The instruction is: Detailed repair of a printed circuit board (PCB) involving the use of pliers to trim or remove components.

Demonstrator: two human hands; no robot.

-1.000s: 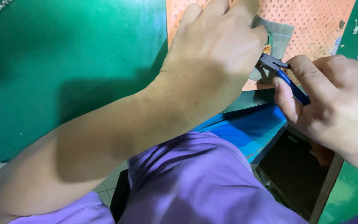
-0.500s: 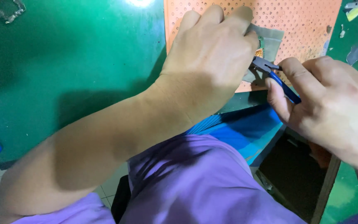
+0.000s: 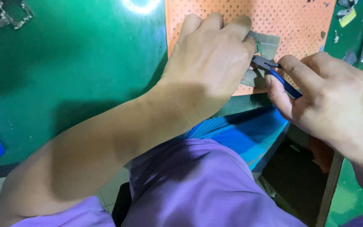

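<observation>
grey part (image 3: pixel 269 42) mostly hidden behind left hand (image 3: pixel 209 67) — pliers (image 3: pixel 274 71) tips unseen

A green worktop (image 3: pixel 72 63) carries an orange perforated mat (image 3: pixel 299 25). A grey metal cut-out part (image 3: pixel 5 21) lies at the far left corner. A yellow tag (image 3: pixel 348 17) sits beside the mat. A blue tray (image 3: pixel 248 134) is below the worktop edge.

Glossy dark green work table (image 3: pixel 72 63), flat orange perforated mat (image 3: pixel 299 25) lying on its far right part, small grey flat piece (image 3: pixel 269 42) on the mat, jagged silvery metal scrap (image 3: pixel 5 21) at far left corner, perhaps offcuts, small bits at right edge (image 3: pixel 347 17)
</observation>
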